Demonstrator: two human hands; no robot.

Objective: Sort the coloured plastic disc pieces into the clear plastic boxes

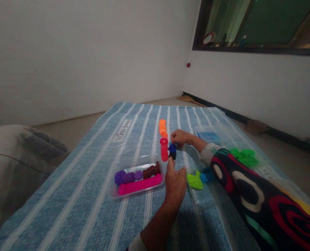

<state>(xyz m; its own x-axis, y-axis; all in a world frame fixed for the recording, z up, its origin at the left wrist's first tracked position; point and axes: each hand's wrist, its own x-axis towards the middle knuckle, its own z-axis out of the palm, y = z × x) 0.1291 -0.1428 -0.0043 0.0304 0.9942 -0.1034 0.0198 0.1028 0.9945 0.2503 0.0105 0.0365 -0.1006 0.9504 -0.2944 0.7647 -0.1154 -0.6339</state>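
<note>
A short row of dark blue and black notched plastic discs (172,150) lies on the cloth between my two hands. My left hand (175,183) is at its near, black end, fingers stretched forward and thumb apart. At the far end is my right hand (180,137), its fingers curled together by a small teal bit; what they pinch is mostly hidden. Just left of the row lie red discs (164,152), and beyond them orange discs (162,127), all in one line.
A clear tray (110,195) on the left holds purple discs (128,177), brown discs (151,171) and a pink row (140,184). Right of my left hand sit lime discs (195,180) in another clear tray. Green discs (245,157) and a blue-filled container (208,135) are farther right.
</note>
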